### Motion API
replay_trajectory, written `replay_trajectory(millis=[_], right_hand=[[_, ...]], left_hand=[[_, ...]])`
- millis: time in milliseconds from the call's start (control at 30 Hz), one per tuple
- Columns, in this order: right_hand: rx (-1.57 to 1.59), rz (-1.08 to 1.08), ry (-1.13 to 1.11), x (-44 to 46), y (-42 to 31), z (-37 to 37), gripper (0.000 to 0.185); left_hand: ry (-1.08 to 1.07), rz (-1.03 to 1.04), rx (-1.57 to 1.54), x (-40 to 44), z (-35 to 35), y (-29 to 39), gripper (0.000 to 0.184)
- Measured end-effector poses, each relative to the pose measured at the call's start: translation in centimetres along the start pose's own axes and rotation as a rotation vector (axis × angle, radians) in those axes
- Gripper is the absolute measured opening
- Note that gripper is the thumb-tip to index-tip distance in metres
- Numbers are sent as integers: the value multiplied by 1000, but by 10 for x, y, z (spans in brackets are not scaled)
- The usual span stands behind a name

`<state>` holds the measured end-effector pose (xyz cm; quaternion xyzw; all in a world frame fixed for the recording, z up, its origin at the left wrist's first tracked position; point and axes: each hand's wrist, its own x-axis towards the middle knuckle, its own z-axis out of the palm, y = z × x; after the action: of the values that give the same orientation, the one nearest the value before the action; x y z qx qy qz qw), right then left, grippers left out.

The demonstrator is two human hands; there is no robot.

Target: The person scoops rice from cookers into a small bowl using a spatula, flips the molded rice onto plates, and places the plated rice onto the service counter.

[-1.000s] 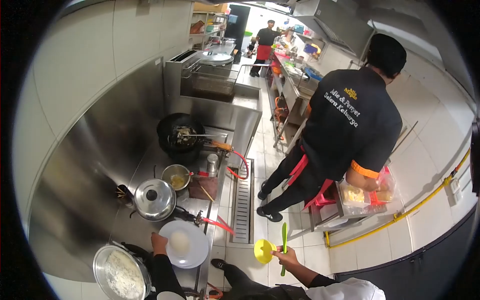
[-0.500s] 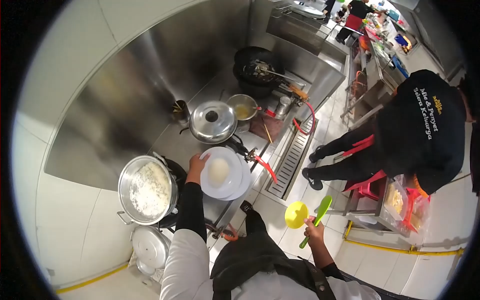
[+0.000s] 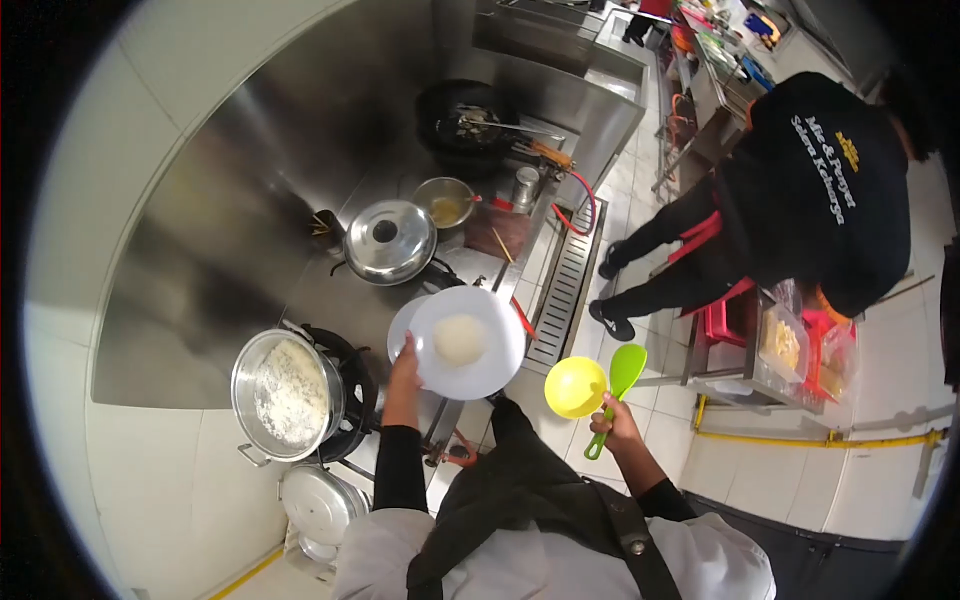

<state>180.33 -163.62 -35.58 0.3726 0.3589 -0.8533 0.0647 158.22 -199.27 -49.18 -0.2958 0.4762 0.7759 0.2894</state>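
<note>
My left hand (image 3: 404, 375) grips the near rim of a white plate (image 3: 497, 365), which carries a rounded mound of white rice (image 3: 461, 340). Another white plate (image 3: 398, 330) shows partly behind it, on the counter side. In my right hand (image 3: 617, 424) are a yellow bowl (image 3: 575, 387), its hollow turned up toward me, and a green rice paddle (image 3: 627, 370) held blade up. The fingers are closed round the paddle's handle and the bowl's edge. A steel pot of rice (image 3: 285, 390) sits on the burner left of my left hand.
On the steel counter stand a lidded pan (image 3: 390, 243), a small pan of yellowish liquid (image 3: 444, 205) and a dark wok (image 3: 468, 125). A co-worker in black (image 3: 835, 190) stands at the right, by a shelf with tubs (image 3: 782, 340). A floor drain (image 3: 568, 290) runs between us.
My left hand has lifted the rice plate off the other plate and brought it right, nearer to me. The bowl and paddle have shifted slightly left and up. The camera view has turned.
</note>
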Motion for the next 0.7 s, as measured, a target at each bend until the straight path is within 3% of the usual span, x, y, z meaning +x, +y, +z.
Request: replay_trajectory(millis=[67, 167, 267, 300, 400, 467, 567, 633, 700], right_hand=[[97, 1, -48, 1, 4, -21, 18], [127, -20, -22, -10, -18, -11, 17], [110, -19, -66, 5, -36, -37, 18], [78, -26, -99, 7, -49, -35, 17], [40, -41, -160, 30, -87, -48, 21], [37, 1, -116, 53, -119, -59, 23], [81, 61, -54, 89, -165, -88, 24], [53, 42, -78, 119, -194, -114, 24], [4, 80, -96, 144, -220, -128, 20]], left_hand=[[-187, 7, -241, 2, 37, -29, 73], [-264, 114, -445, 35, 97, -71, 70], [78, 113, -470, 46, 176, -71, 70], [-14, 245, -479, 48, 202, -69, 79], [50, 187, -685, 152, 240, -83, 77], [211, 167, -744, 170, 275, -54, 84], [373, 307, -487, 203, 289, -58, 86], [436, 423, -58, 230, 290, -70, 85], [453, 377, 247, 243, 295, -67, 87]])
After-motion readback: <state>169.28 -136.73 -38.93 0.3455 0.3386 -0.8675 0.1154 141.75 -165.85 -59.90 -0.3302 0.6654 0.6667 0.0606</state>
